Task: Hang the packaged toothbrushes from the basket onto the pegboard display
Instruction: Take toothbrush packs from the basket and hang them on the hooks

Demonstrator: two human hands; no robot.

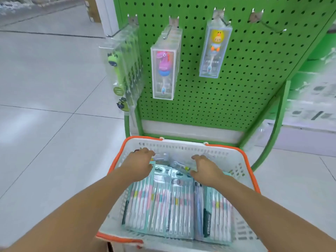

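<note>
A white basket [181, 145] with an orange rim stands below the green pegboard [245, 73]. Flat multi-packs of toothbrushes [163, 208] lie in it, with clear packages [174, 161] at its far end. My left hand [140, 161] and my right hand [205, 168] reach into the far end, fingers bent over the clear packages; whether either grips one is hidden. On the pegs hang green toothbrush packs [125, 68], pink character packs [163, 73] and one yellow duck pack [215, 50]. The far right hook [271, 26] is bare.
Grey tiled floor [45, 106] spreads to the left. A green curved frame tube [272, 131] and pale shelving [312, 99] stand on the right. A brown box [93, 11] sits far back.
</note>
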